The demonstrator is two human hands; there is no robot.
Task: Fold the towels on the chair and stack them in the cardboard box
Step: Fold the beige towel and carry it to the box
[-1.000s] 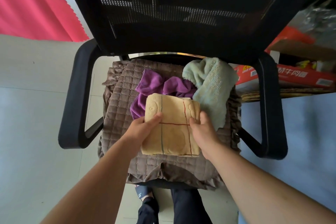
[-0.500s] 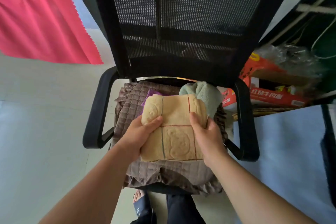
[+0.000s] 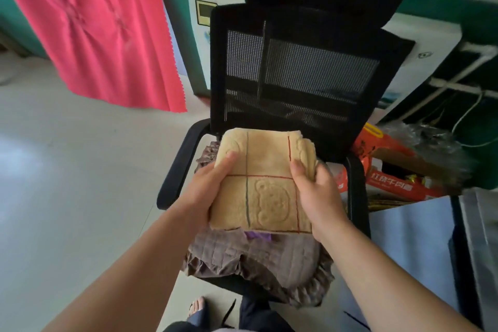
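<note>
A folded tan towel [image 3: 265, 170] with red and green lines and embossed bears is held up above the seat of a black mesh office chair [image 3: 301, 70]. My left hand [image 3: 207, 188] grips its left edge and my right hand [image 3: 315, 191] grips its right edge, thumbs on top. A corner of a purple towel [image 3: 257, 235] peeks out below the tan one. The light green towel is hidden behind the lifted towel. An orange cardboard box [image 3: 388, 170] lies open on the floor to the right of the chair.
A brown quilted cushion [image 3: 269, 259] covers the seat. The chair's armrests [image 3: 180, 164] flank my hands. A pink cloth [image 3: 94, 29] hangs at the left. A blue-grey surface [image 3: 409, 245] is at the right. My foot [image 3: 198, 307] shows below.
Both hands have lifted the folded tan towel off the seat, up and towards me. My view has tilted upward, and the towel now covers the purple and green towels.
</note>
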